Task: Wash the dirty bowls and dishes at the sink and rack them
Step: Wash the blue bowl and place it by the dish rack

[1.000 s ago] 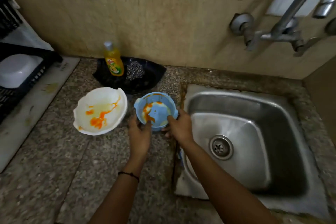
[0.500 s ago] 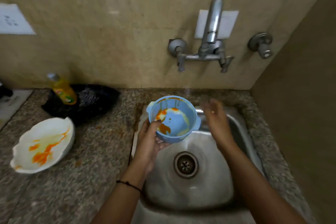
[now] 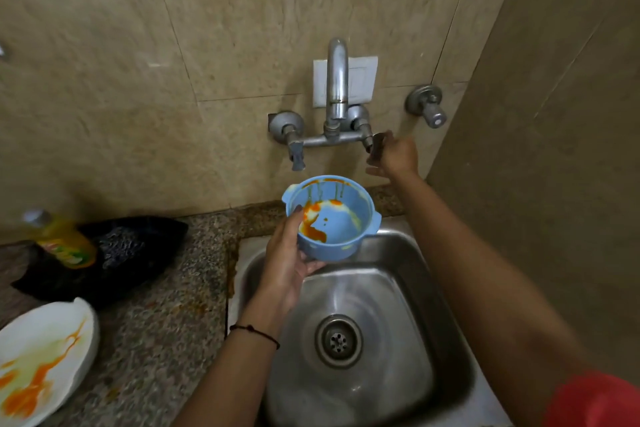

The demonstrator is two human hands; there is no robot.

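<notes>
We are standing in a home kitchen: a stainless steel sink (image 3: 349,340) set in a speckled granite counter (image 3: 166,333), a wall-mounted metal tap (image 3: 336,94) on beige tiles, and a yellow dish-soap bottle (image 3: 64,241).

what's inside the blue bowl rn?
In the blue bowl: orange sauce smeared across the floor, drips below the far rim, pale residue. No water. The left hand thumb covers a bit of wall at the rim.

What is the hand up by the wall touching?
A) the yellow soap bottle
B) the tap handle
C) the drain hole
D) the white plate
B: the right hand is on the tap handle, while the left hand holds the blue bowl over the sink.
</notes>
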